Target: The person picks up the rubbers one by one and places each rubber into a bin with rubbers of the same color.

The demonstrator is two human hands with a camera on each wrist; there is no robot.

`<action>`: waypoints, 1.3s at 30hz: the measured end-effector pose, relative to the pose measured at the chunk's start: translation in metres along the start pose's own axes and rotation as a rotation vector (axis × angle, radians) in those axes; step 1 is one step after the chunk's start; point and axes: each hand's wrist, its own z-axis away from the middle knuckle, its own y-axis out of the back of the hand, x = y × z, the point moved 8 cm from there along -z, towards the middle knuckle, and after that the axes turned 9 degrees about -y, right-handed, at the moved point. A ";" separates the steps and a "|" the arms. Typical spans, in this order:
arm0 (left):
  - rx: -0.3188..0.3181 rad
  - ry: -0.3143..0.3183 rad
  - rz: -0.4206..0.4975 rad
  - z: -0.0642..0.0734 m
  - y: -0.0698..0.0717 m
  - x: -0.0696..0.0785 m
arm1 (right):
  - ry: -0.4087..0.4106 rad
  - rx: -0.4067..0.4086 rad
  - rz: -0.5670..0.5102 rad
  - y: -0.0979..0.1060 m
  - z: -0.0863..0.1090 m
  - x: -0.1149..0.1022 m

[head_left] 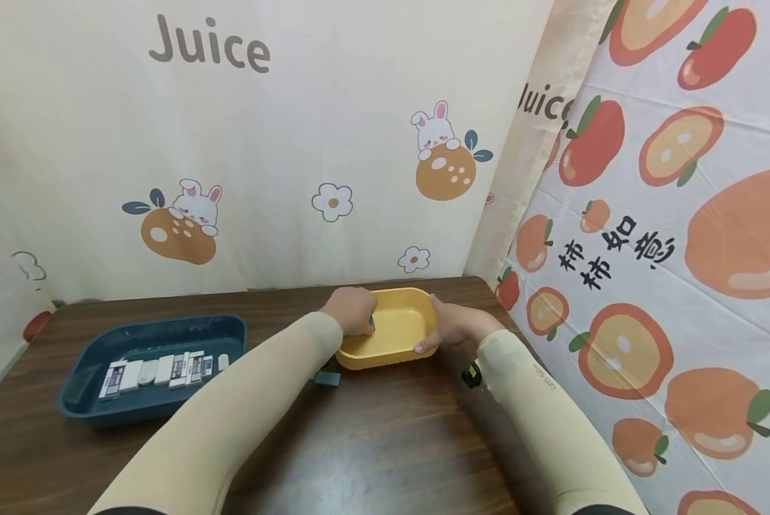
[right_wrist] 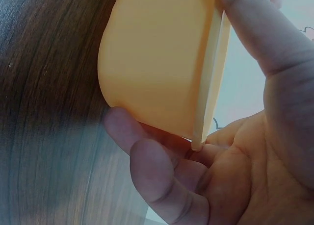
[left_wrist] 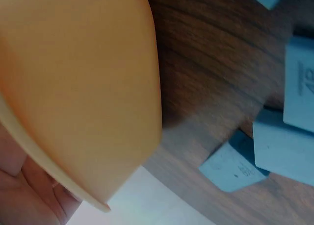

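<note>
A yellow plastic basin (head_left: 398, 325) stands near the back of the table. My right hand (head_left: 452, 325) grips its right end, the thumb (right_wrist: 260, 29) over the rim and the fingers (right_wrist: 152, 168) along the outer wall. My left hand (head_left: 351, 309) reaches over the left rim, fingers bent down into the basin. A sliver of a blue eraser (head_left: 372, 323) shows at those fingertips; most of it is hidden behind the hand. Several more blue erasers (left_wrist: 235, 163), some printed 4B, lie on the table left of the basin, largely covered by the left sleeve in the head view.
A dark blue tray (head_left: 159, 325) sits at the left, holding a row of white blocks (head_left: 162, 370) with printed labels. Patterned curtains (head_left: 333, 143) close off the table's back and right sides. The table (head_left: 385, 436) has a brown wood grain.
</note>
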 end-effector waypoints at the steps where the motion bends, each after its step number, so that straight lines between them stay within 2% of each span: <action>1: 0.000 0.005 -0.012 0.000 0.000 0.001 | 0.006 -0.003 -0.001 0.000 0.000 -0.001; 7: 0.023 0.027 -0.035 0.001 -0.003 -0.001 | 0.021 -0.012 -0.012 -0.002 0.000 -0.002; 11: 0.050 0.030 0.007 0.003 -0.001 -0.003 | 0.020 -0.012 -0.026 -0.003 0.000 -0.001; 14: 0.083 0.024 0.044 0.007 0.007 -0.005 | 0.012 -0.007 -0.027 -0.004 0.000 -0.001; 17: 0.097 0.025 0.087 0.017 0.021 -0.007 | -0.001 -0.003 -0.030 -0.003 0.001 -0.001; 20: 0.074 0.040 0.121 0.030 0.037 -0.012 | -0.004 -0.003 -0.033 -0.002 0.002 -0.002; 23: 0.067 0.060 0.141 0.045 0.052 -0.024 | -0.001 0.002 -0.023 0.000 0.003 -0.003; 27: 0.084 0.089 0.145 0.065 0.062 -0.046 | 0.011 0.006 -0.005 0.002 0.004 -0.005; 33: 0.070 0.092 0.111 0.085 0.053 -0.070 | -0.007 0.002 0.009 0.002 0.006 -0.003; 36: 0.037 0.095 0.080 0.090 0.044 -0.074 | -0.028 0.001 0.006 0.000 0.006 -0.001; 39: -0.027 0.117 0.075 0.094 0.034 -0.073 | -0.030 0.003 0.001 -0.001 0.005 -0.001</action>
